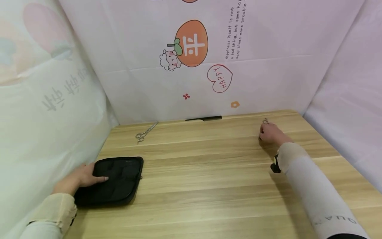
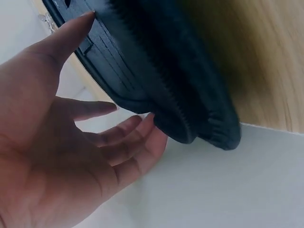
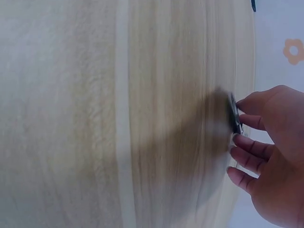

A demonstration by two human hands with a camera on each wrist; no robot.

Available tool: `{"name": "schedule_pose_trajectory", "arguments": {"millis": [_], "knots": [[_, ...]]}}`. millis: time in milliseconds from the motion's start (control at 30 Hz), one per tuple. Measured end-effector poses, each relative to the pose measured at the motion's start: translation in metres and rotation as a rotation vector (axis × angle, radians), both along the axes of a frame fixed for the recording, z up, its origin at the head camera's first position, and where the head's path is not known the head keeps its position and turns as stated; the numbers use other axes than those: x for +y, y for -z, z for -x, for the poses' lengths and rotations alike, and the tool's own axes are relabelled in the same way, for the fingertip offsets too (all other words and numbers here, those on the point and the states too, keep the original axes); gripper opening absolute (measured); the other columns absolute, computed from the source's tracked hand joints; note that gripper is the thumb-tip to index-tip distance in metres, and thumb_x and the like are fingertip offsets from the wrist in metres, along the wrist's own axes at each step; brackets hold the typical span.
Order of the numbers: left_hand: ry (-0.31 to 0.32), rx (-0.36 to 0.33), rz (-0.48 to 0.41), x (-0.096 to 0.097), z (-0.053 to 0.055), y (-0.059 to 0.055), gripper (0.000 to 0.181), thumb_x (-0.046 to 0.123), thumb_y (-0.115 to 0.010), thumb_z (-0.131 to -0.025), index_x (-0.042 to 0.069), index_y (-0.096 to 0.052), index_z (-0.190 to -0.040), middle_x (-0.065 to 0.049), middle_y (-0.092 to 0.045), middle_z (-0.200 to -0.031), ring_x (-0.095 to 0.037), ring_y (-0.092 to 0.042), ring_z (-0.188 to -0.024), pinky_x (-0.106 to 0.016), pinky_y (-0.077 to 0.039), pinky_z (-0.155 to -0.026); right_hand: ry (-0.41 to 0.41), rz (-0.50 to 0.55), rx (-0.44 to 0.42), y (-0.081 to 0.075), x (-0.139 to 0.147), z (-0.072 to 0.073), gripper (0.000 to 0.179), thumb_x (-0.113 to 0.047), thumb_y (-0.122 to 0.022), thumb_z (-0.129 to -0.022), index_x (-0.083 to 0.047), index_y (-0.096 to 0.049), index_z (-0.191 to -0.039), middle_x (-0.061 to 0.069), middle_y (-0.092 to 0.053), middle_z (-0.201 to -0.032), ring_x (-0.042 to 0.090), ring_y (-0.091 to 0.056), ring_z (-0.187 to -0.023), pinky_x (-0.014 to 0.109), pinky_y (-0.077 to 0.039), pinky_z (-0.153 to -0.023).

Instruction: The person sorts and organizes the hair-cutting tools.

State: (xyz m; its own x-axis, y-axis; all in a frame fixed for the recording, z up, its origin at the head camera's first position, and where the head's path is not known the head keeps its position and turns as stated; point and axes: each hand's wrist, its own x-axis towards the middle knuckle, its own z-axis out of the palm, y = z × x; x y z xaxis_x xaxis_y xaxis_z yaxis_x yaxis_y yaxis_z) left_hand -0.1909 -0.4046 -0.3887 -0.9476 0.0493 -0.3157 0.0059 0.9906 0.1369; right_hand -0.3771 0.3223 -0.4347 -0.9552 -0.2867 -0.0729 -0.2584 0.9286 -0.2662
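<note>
Case (image 1: 117, 186) sat left on table (image 1: 209, 172), left hand (image 1: 85, 176) gripped its edge | ringed tool (image 3: 234, 114) was pinched in right hand (image 1: 271, 133), far right | scissors (image 1: 144, 135) lay beyond case | comb (image 1: 212, 118) lay at back edge

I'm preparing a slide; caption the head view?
Left hand holding a black case, right hand a ring-handled tool, scissors lying on the table.

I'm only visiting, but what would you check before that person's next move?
1. Left hand on the black case: ok, at its outer edge.
2. Case open: ok, it looks unzipped.
3. Right hand holding the ring-handled tool: ok, pinched.
4. Tool's exact type: cannot tell, mostly hidden.
5. Tool over the case: not ok, they're far apart.
6. Loose scissors away from both hands: ok.
</note>
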Motion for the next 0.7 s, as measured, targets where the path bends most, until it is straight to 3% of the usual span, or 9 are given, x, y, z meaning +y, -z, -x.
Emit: {"name": "schedule_pose_trajectory", "arguments": {"millis": [167,367,567,700], "knots": [[0.011,-0.001,-0.004,0.001,-0.001,-0.001,0.097,0.049,-0.071,-0.093,-0.033,-0.034,-0.131,-0.054,-0.043,-0.127,-0.067,-0.044,-0.119,-0.065,-0.044,-0.098,-0.015,0.009,0.008,-0.006,0.002,-0.002,0.025,-0.006,-0.053,-0.093,0.014,-0.059,-0.107,0.033,-0.062,-0.105,0.048,-0.060,-0.098,0.059,-0.049,-0.083],[0.008,-0.011,-0.014,0.008,-0.003,0.006,0.103,0.055,-0.068,-0.093,-0.033,-0.033,-0.132,-0.055,-0.043,-0.128,-0.066,-0.045,-0.120,-0.064,-0.044,-0.098,-0.020,-0.018,-0.019,-0.010,0.004,-0.005,0.016,-0.004,-0.057,-0.092,0.010,-0.059,-0.099,0.025,-0.063,-0.095,0.041,-0.061,-0.089,0.054,-0.051,-0.079],[0.009,0.015,-0.027,0.020,-0.003,0.010,0.104,0.058,-0.067,-0.093,-0.032,-0.034,-0.133,-0.054,-0.043,-0.128,-0.066,-0.046,-0.120,-0.064,-0.044,-0.098,-0.004,-0.016,-0.130,-0.018,0.005,-0.008,0.008,-0.004,-0.059,-0.091,0.002,-0.055,-0.087,0.016,-0.059,-0.080,0.030,-0.058,-0.074,0.043,-0.050,-0.069],[0.027,0.022,-0.022,0.030,-0.003,0.009,0.103,0.059,-0.066,-0.093,-0.030,-0.035,-0.135,-0.052,-0.045,-0.130,-0.064,-0.046,-0.121,-0.064,-0.044,-0.098,0.026,-0.046,-0.177,-0.025,0.003,-0.010,0.010,-0.005,-0.059,-0.087,0.002,-0.052,-0.085,0.016,-0.056,-0.078,0.027,-0.055,-0.068,0.036,-0.046,-0.062]]}}
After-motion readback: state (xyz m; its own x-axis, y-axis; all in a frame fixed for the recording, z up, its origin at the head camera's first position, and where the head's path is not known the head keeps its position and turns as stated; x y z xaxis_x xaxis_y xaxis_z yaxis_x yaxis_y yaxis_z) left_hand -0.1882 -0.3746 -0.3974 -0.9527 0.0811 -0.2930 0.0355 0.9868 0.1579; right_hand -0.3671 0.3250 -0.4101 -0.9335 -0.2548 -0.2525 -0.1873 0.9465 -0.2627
